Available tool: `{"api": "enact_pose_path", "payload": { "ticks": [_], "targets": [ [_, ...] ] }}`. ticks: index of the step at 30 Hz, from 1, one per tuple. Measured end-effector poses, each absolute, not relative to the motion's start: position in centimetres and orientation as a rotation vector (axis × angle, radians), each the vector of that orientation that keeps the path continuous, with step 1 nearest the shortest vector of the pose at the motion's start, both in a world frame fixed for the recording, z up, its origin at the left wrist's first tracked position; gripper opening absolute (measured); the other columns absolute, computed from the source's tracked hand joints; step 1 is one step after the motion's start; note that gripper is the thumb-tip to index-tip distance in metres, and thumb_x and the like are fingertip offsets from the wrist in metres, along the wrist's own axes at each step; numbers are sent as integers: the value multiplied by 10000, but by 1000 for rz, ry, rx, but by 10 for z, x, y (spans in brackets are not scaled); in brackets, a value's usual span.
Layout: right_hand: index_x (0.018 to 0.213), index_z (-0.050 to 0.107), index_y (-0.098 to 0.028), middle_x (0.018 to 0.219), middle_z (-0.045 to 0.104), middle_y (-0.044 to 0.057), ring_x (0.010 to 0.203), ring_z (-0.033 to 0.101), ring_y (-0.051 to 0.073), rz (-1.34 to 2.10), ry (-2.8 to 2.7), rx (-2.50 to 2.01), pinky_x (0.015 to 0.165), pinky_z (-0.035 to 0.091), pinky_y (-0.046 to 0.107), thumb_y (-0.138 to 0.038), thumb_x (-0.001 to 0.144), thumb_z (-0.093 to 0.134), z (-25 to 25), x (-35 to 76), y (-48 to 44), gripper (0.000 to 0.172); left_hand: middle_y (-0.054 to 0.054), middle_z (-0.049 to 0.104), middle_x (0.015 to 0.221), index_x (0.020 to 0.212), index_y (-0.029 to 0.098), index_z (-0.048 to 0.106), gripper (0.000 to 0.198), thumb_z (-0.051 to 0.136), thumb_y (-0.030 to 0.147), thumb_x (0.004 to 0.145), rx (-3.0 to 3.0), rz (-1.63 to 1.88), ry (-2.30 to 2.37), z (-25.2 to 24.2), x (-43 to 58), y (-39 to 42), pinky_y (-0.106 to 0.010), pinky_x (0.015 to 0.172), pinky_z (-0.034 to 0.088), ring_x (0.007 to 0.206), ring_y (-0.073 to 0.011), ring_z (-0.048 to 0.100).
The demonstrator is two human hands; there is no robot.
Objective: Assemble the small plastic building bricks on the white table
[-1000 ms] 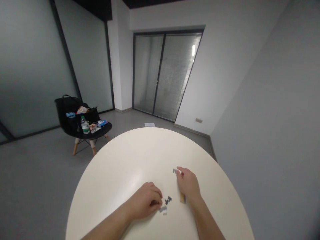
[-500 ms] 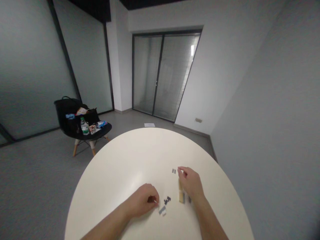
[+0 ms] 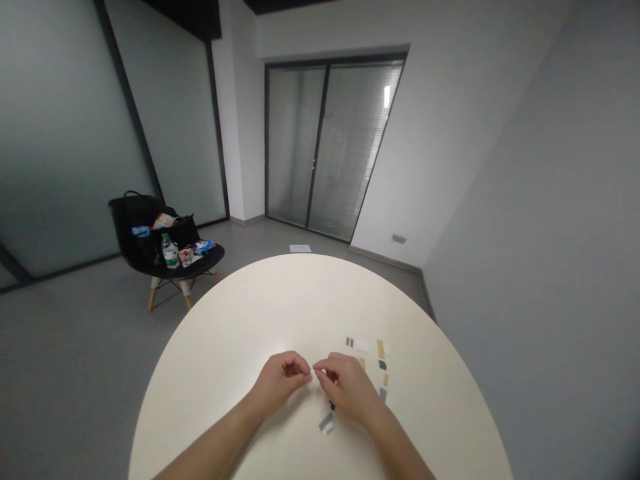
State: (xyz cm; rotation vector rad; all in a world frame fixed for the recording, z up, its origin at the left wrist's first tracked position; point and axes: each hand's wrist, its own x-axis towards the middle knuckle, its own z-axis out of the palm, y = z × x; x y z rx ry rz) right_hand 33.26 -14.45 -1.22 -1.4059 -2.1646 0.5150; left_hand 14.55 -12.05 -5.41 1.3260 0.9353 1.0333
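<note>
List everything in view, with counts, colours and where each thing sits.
Round table: one, off-white, under the hands.
Tan pieces: about three, small, on the table near the right hand.
Grey pieces: about three, small, on the table near the right hand.
White piece: one, small, on the table beyond the right hand.
Chair: one, black with wooden legs, beyond the table to the left.
Bag: one, black, on the chair.
Water bottle: one, clear with a green label, on the chair.
Sheet of paper: one, white, on the floor beyond the table.
Glass door: one, dark-framed, with blinds, in the far wall.
Left hand: one, bare, over the table.
Right hand: one, bare, fingertips close to the left hand's; anything held is hidden.
</note>
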Motion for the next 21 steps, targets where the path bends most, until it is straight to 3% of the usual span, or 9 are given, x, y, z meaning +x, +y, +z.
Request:
{"api": "enact_pose_path", "payload": {
  "ticks": [5,13,21],
  "targets": [
    [956,792,-223,709,661,18,652,571,128,571,-2119,-1367,642,392,230,-170,851,575,-11,333,-146,247,-23,685,647,676,149,685,135,779,236,634,1291,1068,933,-55,147,-121,-252,638,463,628,-144,593],
    [889,791,-223,664,635,6,641,553,134,573,-2126,-1414,641,380,240,-262,851,654,-12,333,-144,147,-35,692,672,671,145,681,144,788,240,652,1316,1046,905,-59,145,-120,-255,646,465,648,-150,605],
    [875,758,-202,683,650,18,638,567,149,443,-2037,-1440,642,395,253,-282,909,556,-18,343,-139,220,-27,675,668,695,149,692,76,747,191,664,1354,1030,935,-68,144,-120,-250,630,448,643,-144,585]
  ]
}}
